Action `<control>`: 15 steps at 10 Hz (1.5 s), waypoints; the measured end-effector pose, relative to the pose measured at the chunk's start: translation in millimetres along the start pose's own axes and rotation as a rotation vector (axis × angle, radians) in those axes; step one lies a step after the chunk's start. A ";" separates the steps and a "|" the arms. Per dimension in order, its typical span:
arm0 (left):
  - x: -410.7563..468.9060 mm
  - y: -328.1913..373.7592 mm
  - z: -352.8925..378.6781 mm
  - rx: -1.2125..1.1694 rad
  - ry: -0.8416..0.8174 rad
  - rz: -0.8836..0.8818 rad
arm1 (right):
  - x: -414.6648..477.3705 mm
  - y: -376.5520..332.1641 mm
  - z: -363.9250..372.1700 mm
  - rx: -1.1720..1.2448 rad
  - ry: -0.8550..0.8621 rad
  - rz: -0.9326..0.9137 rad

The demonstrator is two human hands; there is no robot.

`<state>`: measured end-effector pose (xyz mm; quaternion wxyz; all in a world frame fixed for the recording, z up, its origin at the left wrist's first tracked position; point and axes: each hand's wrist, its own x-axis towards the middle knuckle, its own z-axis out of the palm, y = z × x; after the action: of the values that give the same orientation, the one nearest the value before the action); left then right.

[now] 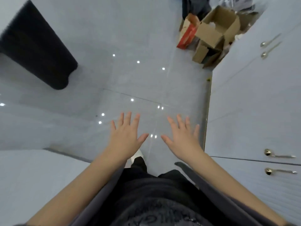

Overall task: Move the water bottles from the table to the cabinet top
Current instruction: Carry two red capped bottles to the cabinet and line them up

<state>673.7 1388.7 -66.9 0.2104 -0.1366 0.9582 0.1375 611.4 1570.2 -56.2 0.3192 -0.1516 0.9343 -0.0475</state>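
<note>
Currently, head view: I hold the left hand point(125, 136) and right hand point(182, 137) out over the tiled floor point(138, 38), fingers spread, gripping nothing. No water bottles or table are visible; white cabinet doors point(254, 98) stand at right. I should locate the bottles first. Lettering on my dark top is unreadable.

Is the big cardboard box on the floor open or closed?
Open. The cardboard box has its top flaps folded outward, and its inside shows. What it holds is too blurred to tell.
</note>
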 end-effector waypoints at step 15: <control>162.3 -487.6 -167.9 -0.613 0.143 -0.810 | 357.6 -595.1 -77.5 -0.607 -0.193 -0.715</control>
<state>626.2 850.8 -92.1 0.1312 -0.5614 0.7560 0.3099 446.3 892.3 -92.6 0.3096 -0.5535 0.7613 0.1351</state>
